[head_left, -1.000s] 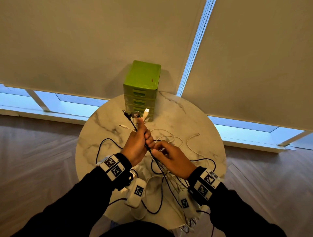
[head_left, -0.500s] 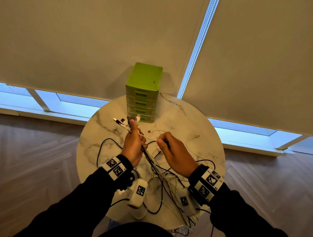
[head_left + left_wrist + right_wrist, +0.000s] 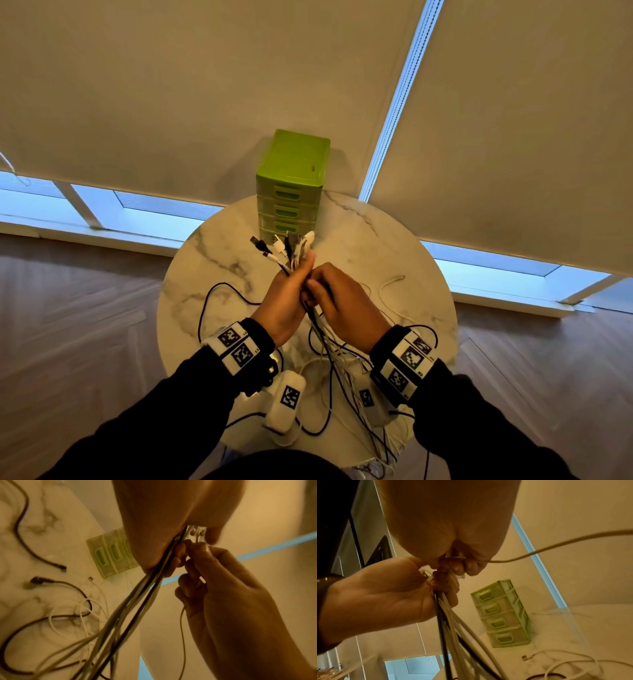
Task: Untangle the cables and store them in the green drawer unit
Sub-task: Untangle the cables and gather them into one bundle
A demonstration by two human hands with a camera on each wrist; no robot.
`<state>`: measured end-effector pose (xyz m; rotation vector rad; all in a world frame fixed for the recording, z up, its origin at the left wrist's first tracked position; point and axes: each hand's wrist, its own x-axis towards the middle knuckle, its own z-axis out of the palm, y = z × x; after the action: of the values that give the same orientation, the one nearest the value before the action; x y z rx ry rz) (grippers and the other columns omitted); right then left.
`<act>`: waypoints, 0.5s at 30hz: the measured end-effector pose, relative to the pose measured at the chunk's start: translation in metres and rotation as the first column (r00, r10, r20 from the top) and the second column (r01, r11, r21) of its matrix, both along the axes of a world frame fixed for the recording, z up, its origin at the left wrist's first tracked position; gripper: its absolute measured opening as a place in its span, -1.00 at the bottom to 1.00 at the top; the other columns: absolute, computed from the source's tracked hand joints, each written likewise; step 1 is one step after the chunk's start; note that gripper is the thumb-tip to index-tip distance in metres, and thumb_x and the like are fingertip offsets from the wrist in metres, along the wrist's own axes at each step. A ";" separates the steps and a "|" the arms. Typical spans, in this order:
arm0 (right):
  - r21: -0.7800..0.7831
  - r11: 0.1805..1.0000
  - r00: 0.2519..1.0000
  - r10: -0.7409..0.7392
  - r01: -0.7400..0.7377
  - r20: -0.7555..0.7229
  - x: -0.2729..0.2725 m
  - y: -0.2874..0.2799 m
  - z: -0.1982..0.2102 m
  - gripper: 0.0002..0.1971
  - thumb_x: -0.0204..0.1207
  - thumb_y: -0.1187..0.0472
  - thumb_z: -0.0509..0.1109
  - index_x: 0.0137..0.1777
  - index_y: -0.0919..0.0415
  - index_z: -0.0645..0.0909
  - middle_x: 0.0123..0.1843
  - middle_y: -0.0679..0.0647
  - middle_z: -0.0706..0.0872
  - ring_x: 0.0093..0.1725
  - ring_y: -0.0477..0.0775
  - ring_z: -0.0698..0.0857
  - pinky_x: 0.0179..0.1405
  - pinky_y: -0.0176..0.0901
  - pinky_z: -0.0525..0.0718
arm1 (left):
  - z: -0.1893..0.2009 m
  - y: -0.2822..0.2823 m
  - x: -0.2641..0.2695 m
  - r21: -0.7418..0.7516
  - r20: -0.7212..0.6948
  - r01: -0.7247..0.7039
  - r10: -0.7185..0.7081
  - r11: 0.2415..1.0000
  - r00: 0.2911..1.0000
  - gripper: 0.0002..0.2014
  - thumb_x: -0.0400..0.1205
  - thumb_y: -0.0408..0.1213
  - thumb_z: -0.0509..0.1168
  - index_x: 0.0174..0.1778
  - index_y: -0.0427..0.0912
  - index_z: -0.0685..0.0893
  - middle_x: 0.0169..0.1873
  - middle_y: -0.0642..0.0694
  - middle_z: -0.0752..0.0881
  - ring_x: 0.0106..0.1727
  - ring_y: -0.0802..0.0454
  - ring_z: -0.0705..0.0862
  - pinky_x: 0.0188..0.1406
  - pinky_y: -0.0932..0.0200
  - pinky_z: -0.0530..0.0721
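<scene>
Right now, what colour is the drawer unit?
Green; the drawer unit shows best in the head view.

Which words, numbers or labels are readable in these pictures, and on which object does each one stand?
No text can be read.
Wristbands: black-and-white square code markers; tiny characters beside them, too small to read.
Green drawer unit: a small red mark on its top, too small to read.
Cables: no lettering visible.
</scene>
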<state>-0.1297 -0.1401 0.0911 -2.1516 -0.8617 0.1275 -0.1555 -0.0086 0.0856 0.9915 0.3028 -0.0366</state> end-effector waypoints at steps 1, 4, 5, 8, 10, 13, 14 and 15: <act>-0.007 1.000 1.000 0.006 -0.006 -0.015 0.000 0.000 -0.001 -0.82 0.76 -0.05 0.12 0.08 0.00 0.48 -0.07 -0.06 0.70 -0.09 0.01 0.67 -0.08 0.13 0.66 | -0.001 0.000 0.001 0.061 -0.008 -0.011 0.012 0.998 1.000 -0.72 0.73 0.02 0.27 -0.14 -0.10 0.67 -0.47 0.04 0.59 -0.41 0.15 0.60 -0.40 0.26 0.56; -0.092 0.994 0.993 0.045 -0.055 -0.112 0.000 -0.006 -0.008 -0.78 0.78 -0.13 0.08 -0.02 -0.08 0.43 -0.20 -0.11 0.68 -0.19 0.00 0.67 -0.12 0.23 0.65 | -0.004 0.009 0.006 0.121 -0.009 -0.103 0.105 0.987 0.994 -0.57 0.81 0.02 0.14 -0.38 -0.03 0.54 -0.52 0.03 0.42 -0.46 0.10 0.40 -0.42 0.19 0.41; -0.137 0.986 0.987 0.069 -0.090 -0.148 0.000 -0.011 -0.013 -0.75 0.78 -0.14 0.07 -0.08 -0.09 0.42 -0.25 -0.10 0.64 -0.24 0.02 0.65 -0.13 0.24 0.64 | -0.004 0.014 0.009 0.089 -0.008 -0.142 0.143 0.986 0.990 -0.56 0.82 0.03 0.12 -0.37 -0.05 0.53 -0.49 0.01 0.43 -0.44 0.09 0.41 -0.40 0.17 0.39; -0.082 0.981 0.875 0.118 -0.176 -0.470 0.000 -0.034 -0.034 -0.61 0.79 -0.12 0.09 -0.16 0.11 0.49 -0.39 0.00 0.58 -0.39 0.10 0.59 -0.21 0.14 0.65 | 0.004 0.036 0.021 -0.010 -0.002 -0.221 0.221 0.975 0.975 -0.56 0.83 0.06 0.04 -0.29 -0.10 0.50 -0.44 -0.01 0.55 -0.38 0.04 0.64 -0.33 0.10 0.65; -0.010 0.972 0.771 0.179 -0.234 -0.612 -0.003 -0.048 -0.043 -0.62 0.81 -0.03 0.13 -0.19 0.16 0.50 -0.42 0.05 0.58 -0.33 0.17 0.65 -0.11 0.14 0.67 | 0.011 0.053 0.028 -0.041 0.034 -0.219 0.220 0.975 0.975 -0.55 0.82 0.10 0.01 -0.32 -0.07 0.41 -0.50 0.01 0.44 -0.49 0.05 0.56 -0.41 0.11 0.67; -0.024 0.940 0.718 0.242 -0.339 -0.652 -0.005 -0.059 -0.051 -0.63 0.82 0.02 0.09 -0.16 0.20 0.50 -0.34 0.04 0.64 -0.13 0.13 0.72 0.12 -0.09 0.64 | 0.020 0.078 0.039 -0.021 0.064 -0.213 0.214 0.977 0.975 -0.55 0.80 0.16 0.02 -0.35 0.00 0.36 -0.54 0.07 0.30 -0.60 0.15 0.26 -0.63 0.28 0.31; -0.062 0.928 0.714 0.238 -0.367 -0.659 -0.003 -0.063 -0.056 -0.61 0.82 -0.01 0.07 -0.15 0.18 0.51 -0.31 0.04 0.64 -0.12 0.09 0.71 0.14 -0.07 0.61 | 0.023 0.085 0.044 -0.016 0.074 -0.219 0.219 0.976 0.973 -0.55 0.80 0.17 0.02 -0.35 0.00 0.36 -0.55 0.08 0.29 -0.61 0.17 0.21 -0.66 0.31 0.22; -0.132 0.909 0.721 0.219 -0.396 -0.657 0.001 -0.068 -0.060 -0.58 0.81 -0.07 0.04 -0.16 0.15 0.52 -0.29 0.05 0.65 -0.15 0.04 0.68 0.14 -0.04 0.60 | 0.028 0.093 0.049 -0.009 0.084 -0.231 0.231 0.973 0.969 -0.55 0.80 0.17 0.01 -0.35 0.01 0.35 -0.56 0.09 0.27 -0.62 0.19 0.19 -0.67 0.32 0.16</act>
<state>-0.1287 -0.2084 0.0307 -1.9594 -0.8135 1.1394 -0.1069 0.0847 0.1132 0.9502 0.3389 0.2167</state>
